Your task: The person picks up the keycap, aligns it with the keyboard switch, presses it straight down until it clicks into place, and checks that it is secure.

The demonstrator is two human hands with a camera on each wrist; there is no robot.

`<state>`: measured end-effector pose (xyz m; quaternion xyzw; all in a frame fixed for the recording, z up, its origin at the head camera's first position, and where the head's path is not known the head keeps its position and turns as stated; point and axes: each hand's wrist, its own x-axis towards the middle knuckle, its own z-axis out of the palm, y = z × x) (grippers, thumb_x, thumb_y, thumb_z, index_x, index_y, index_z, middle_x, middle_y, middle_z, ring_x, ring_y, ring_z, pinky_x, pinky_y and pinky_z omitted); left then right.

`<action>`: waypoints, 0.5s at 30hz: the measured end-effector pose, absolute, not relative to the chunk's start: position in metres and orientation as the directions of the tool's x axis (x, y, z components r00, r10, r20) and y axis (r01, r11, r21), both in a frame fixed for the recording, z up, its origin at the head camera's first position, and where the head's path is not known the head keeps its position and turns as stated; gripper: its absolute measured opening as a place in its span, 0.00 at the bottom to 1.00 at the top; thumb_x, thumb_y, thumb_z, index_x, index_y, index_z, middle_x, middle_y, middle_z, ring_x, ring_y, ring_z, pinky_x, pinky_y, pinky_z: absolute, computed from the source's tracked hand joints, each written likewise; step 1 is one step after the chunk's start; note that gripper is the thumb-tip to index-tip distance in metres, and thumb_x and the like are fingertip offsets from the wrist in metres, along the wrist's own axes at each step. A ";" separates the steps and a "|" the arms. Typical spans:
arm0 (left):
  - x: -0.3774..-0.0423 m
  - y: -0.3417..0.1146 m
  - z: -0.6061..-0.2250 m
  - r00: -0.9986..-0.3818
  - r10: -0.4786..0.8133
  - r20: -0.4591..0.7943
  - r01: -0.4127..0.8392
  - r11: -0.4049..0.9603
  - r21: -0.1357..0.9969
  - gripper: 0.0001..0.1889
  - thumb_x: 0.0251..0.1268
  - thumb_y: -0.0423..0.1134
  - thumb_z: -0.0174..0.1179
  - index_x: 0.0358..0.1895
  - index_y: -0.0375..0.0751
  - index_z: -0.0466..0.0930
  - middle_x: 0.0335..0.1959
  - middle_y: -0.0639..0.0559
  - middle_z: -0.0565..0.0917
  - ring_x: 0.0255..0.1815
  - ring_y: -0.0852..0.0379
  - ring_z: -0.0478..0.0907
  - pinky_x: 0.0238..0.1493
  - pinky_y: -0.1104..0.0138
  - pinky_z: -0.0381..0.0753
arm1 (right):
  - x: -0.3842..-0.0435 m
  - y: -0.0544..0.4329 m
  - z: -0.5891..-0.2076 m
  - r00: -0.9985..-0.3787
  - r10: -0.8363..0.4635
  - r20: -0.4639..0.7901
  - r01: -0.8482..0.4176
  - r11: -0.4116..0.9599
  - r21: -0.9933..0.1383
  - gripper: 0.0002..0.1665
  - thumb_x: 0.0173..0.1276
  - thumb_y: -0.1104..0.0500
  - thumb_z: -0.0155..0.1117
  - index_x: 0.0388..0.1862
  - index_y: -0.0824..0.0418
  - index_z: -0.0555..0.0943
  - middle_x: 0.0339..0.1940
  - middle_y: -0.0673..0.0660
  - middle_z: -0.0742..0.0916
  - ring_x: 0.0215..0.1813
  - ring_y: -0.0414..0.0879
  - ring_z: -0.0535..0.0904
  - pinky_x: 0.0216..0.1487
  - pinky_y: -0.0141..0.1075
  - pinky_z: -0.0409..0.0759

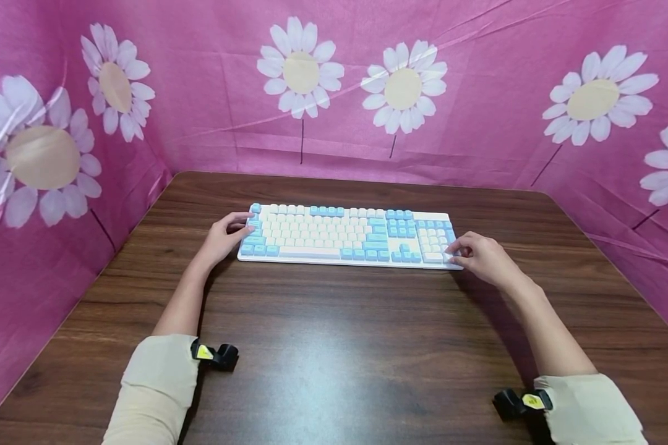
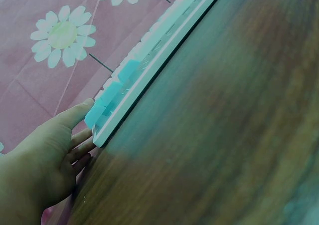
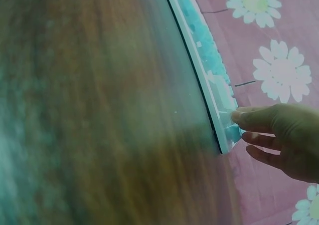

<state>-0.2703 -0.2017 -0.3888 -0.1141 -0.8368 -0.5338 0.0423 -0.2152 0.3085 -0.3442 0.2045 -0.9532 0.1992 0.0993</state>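
Observation:
A full-size keyboard [image 1: 323,235] with white and light blue keycaps lies across the wooden table, its long side towards me. At its left end, my left hand [image 1: 221,240] holds the edge, thumb and fingers bent against the side. In the left wrist view, that hand's thumb [image 2: 75,115] touches the blue corner keys while the other fingers lie behind the end. My right hand [image 1: 481,256] grips the right end by the number pad. From the right wrist view, its thumb [image 3: 249,117] presses the near corner, where a shiny, see-through patch shows over the keys.
Dark wood-grain table [image 1: 312,346] spreads out in front of the keyboard. Pink cloth [image 1: 211,80] printed with white daisies hangs behind and at both sides. A black wrist camera [image 1: 222,357] sits at the left sleeve, and another camera [image 1: 511,405] at the right.

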 end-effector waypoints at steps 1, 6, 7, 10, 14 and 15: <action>-0.270 -0.202 -0.389 -0.969 0.147 0.197 0.240 0.401 0.884 0.21 0.66 0.40 0.55 0.59 0.34 0.70 0.54 0.35 0.73 0.55 0.42 0.68 0.54 0.53 0.66 | -0.215 0.308 -0.344 -0.896 -0.350 0.272 -0.430 0.838 -0.337 0.06 0.53 0.67 0.70 0.30 0.62 0.83 0.25 0.52 0.76 0.29 0.45 0.70 0.28 0.38 0.67; -0.271 -0.202 -0.390 -0.968 0.148 0.203 0.247 0.405 0.880 0.21 0.66 0.40 0.55 0.59 0.34 0.70 0.54 0.34 0.73 0.55 0.42 0.68 0.54 0.52 0.66 | -0.215 0.309 -0.345 -0.905 -0.321 0.280 -0.408 0.843 -0.350 0.06 0.52 0.67 0.70 0.28 0.62 0.81 0.25 0.53 0.77 0.28 0.45 0.70 0.29 0.38 0.67; -0.271 -0.202 -0.390 -0.968 0.148 0.202 0.246 0.406 0.880 0.21 0.66 0.40 0.55 0.59 0.34 0.70 0.54 0.34 0.73 0.55 0.42 0.68 0.54 0.52 0.66 | -0.215 0.309 -0.345 -0.906 -0.315 0.284 -0.404 0.844 -0.353 0.06 0.52 0.67 0.71 0.28 0.62 0.81 0.25 0.54 0.77 0.28 0.46 0.70 0.29 0.38 0.67; -0.271 -0.202 -0.390 -0.969 0.146 0.201 0.244 0.406 0.881 0.21 0.66 0.40 0.55 0.59 0.34 0.70 0.54 0.34 0.73 0.55 0.42 0.68 0.54 0.52 0.66 | -0.214 0.309 -0.345 -0.911 -0.296 0.289 -0.390 0.845 -0.365 0.06 0.52 0.66 0.71 0.28 0.62 0.82 0.26 0.55 0.79 0.29 0.47 0.71 0.29 0.39 0.67; -0.270 -0.201 -0.389 -0.970 0.146 0.195 0.239 0.405 0.883 0.21 0.66 0.40 0.55 0.59 0.34 0.70 0.54 0.34 0.73 0.56 0.42 0.68 0.54 0.52 0.66 | -0.214 0.309 -0.346 -0.908 -0.285 0.308 -0.390 0.845 -0.367 0.04 0.54 0.65 0.70 0.29 0.63 0.83 0.27 0.55 0.79 0.29 0.48 0.71 0.30 0.40 0.66; -0.270 -0.201 -0.388 -0.970 0.146 0.194 0.238 0.406 0.883 0.21 0.66 0.40 0.55 0.59 0.34 0.70 0.54 0.35 0.73 0.56 0.42 0.68 0.54 0.52 0.66 | -0.214 0.309 -0.346 -0.909 -0.281 0.309 -0.386 0.846 -0.367 0.03 0.54 0.65 0.69 0.29 0.62 0.83 0.27 0.55 0.79 0.29 0.48 0.70 0.30 0.40 0.66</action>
